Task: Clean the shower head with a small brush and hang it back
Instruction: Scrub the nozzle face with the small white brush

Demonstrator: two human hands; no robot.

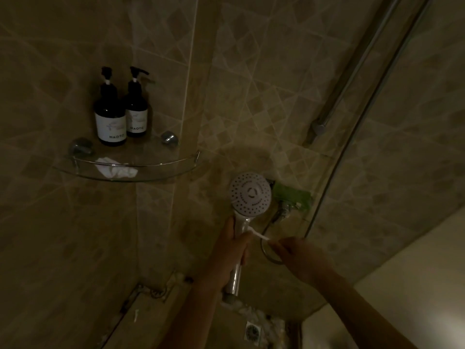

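Note:
A white shower head (250,193) with a round spray face points toward me in the dim stall. My left hand (232,250) is wrapped around its chrome handle, holding it upright. My right hand (297,255) pinches a small white brush (259,235) by its thin handle. The brush tip rests against the neck just below the spray face. The hose loops behind my right hand and is mostly hidden.
A glass corner shelf (141,172) carries two dark pump bottles (110,117) and a crumpled white cloth (115,167). A chrome slide rail (352,76) runs up the right wall. The faucet valve (284,210) sits behind the head, a floor drain (252,332) below.

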